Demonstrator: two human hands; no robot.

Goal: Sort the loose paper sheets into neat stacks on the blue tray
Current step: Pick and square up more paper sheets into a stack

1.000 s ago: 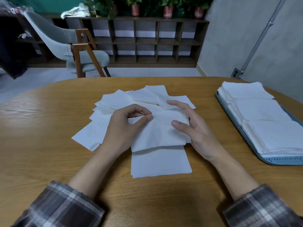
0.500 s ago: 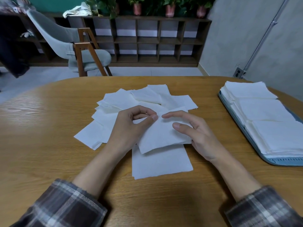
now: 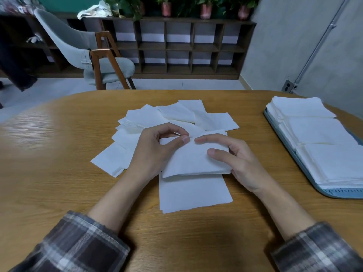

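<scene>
A loose heap of white paper sheets [image 3: 176, 116] lies fanned out at the middle of the wooden table. Both hands hold one small bundle of sheets [image 3: 192, 160] a little above the heap. My left hand [image 3: 157, 152] pinches its upper left corner between thumb and curled fingers. My right hand [image 3: 235, 160] grips its right edge, thumb on top and fingers curled over the far side. A flat sheet [image 3: 194, 193] lies beneath the bundle. The blue tray [image 3: 294, 160] at the right carries three neat white stacks [image 3: 322, 132].
The oval wooden table [image 3: 59, 173] stretches to the left and front. Behind it stand a grey chair with wooden legs [image 3: 88, 55] and a low dark shelf unit [image 3: 186, 46] with potted plants on top. A grey wall [image 3: 304, 46] rises at the right.
The bundle has lifted and tilted in both hands. My right fingers moved from lying open on the sheets to curling round the bundle's right edge, closer to my left thumb.
</scene>
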